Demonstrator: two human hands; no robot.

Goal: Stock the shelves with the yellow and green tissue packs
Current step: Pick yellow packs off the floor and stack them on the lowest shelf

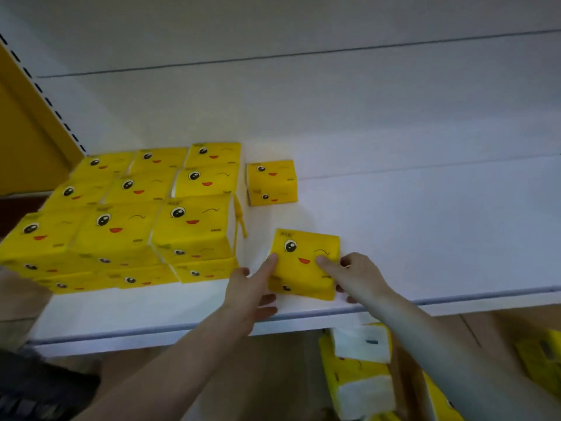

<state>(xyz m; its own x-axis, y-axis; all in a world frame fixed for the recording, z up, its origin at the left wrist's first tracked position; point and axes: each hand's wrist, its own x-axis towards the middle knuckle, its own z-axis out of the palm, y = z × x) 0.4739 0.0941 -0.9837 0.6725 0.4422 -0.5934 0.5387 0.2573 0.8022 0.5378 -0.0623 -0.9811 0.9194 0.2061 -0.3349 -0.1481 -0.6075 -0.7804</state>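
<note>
White shelf (425, 238) under both hands. Stacked yellow packs (127, 220) left of the left hand (247, 294), lone pack (271, 182) beyond the hands. Held pack (303, 262) rests between them: left index straight along its side, other fingers curled at its corner; right hand (359, 276) pinches top and right side. Best slide it left, flush to stack, face aligned.

Lone pack (271, 182) sits right of stacked packs (145, 214).

You won't make out any wording here: the yellow tissue packs (194, 226) carry small dark print beside their cartoon faces, but it is too blurred to read.
</note>
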